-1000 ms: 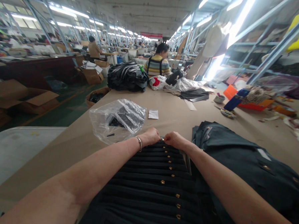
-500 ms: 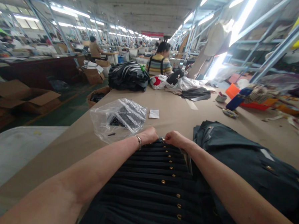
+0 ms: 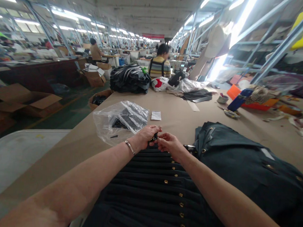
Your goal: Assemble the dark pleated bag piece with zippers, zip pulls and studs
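Observation:
A black pleated garment [image 3: 157, 191] with a row of small gold buttons lies on the brown table [image 3: 70, 153] in front of me. At its far end my left hand [image 3: 146, 136] and my right hand [image 3: 169, 145] meet, both with fingers pinched on a small dark piece at the garment's top edge; what it is I cannot make out. A thin bracelet sits on my left wrist. A clear plastic bag [image 3: 120, 120] with dark small parts inside lies just left of my hands.
A second dark garment [image 3: 243, 159] lies to the right. A white slip [image 3: 155, 115] sits beyond the bag. Farther back are black fabric piles [image 3: 129, 78], bags and an orange tray [image 3: 256, 103]. A person in a striped top [image 3: 160, 65] sits at the table's end. Cardboard boxes [image 3: 25, 100] lie on the floor left.
Both hands have lifted slightly off the garment's top edge and turned, fingers now pinching a small dark piece between them; before, they pressed down at the top button.

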Tool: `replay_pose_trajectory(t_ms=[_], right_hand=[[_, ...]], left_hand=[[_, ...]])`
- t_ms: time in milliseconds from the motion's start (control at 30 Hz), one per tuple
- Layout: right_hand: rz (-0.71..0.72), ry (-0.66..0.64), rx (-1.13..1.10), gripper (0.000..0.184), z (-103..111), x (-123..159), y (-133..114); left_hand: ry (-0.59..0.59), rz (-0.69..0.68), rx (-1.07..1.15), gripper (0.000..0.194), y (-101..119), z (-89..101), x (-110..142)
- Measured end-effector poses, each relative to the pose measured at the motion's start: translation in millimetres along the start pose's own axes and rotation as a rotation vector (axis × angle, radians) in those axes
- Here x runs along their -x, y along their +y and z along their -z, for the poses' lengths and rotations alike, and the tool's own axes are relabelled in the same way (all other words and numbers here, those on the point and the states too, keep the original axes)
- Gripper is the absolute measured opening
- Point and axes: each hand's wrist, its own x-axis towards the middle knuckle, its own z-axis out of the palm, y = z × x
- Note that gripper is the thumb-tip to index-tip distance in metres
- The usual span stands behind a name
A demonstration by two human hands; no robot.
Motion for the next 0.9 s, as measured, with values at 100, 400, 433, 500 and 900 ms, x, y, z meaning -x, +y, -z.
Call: replay_pose_trajectory(t_ms=[100, 400, 433, 500, 900], right_hand=[[-0.038, 0.005, -0.129, 0.047, -3, 2, 4], [-0.064, 0.001, -0.391, 0.042, 12, 1, 3], [-0.081, 0.001, -0.387, 0.041, 13, 1, 2], [-0.100, -0.028, -0.375, 0.037, 14, 0, 1], [-0.123, -0.118, -0.249, 0.031, 22, -7, 0]], left_hand=[[0.017, -0.016, 0.074, 0.019, -3, -1.2, 3], [-0.050, 0.047, 0.265, 0.018, -5, 8.4, 8], [-0.045, 0.045, 0.264, 0.018, -6, 7.5, 7], [-0.037, 0.023, 0.270, 0.017, -8, 3.8, 6], [-0.034, -0.031, 0.222, 0.016, -7, -12.0, 5]])
